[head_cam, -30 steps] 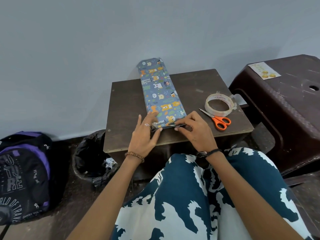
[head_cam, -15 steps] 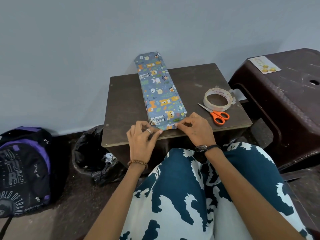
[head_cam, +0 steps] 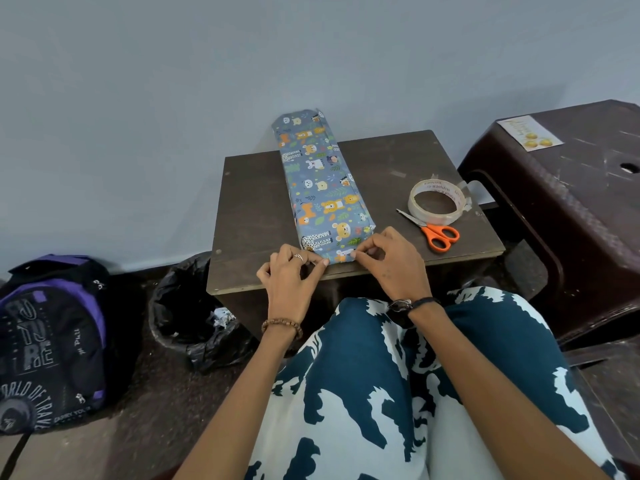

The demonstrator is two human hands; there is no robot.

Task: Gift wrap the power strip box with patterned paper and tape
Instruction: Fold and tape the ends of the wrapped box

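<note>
The box (head_cam: 321, 188) ran lengthwise away from both hands, left (head_cam: 291, 282) and right (head_cam: 391, 261) pinching the paper at its near end.

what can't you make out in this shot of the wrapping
- Near end flap of the wrapped box, head view: the left hand and right hand cover the fold, so whether it is taped is unclear.
- Far end of the box: it overhangs the small table, and its end face points away.
- Print on the tape roll: too small to read.
- Contents of the black bin bag: in shadow.
</note>
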